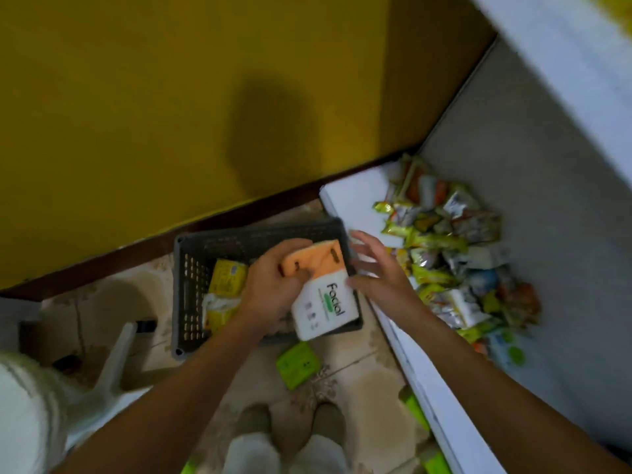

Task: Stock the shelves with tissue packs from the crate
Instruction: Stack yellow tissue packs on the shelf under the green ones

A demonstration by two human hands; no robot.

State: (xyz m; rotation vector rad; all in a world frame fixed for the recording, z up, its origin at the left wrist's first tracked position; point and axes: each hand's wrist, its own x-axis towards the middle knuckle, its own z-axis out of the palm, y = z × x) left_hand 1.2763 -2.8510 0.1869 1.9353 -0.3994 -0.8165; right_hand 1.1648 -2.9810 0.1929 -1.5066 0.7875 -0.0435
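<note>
The orange-and-white facial tissue pack (pixel 321 292) is gripped by the left hand (pixel 273 289) above the crate (pixel 191 268); right hand (pixel 372 265) spread, touching its edge; judged light, soft, slippery-wrapped; best held across its sides.

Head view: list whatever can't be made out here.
- Crate contents: head view, the left hand and the tissue pack it grips cover most of the inside.
- Small print on the tissue pack: head view, too small, blurred.
- Shelf packets: head view, motion blur, labels unreadable.
- Green pack: head view, cut by bottom edge.

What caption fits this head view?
Left hand holds an orange-and-white tissue pack over the dark crate; right hand open beside it.
</note>
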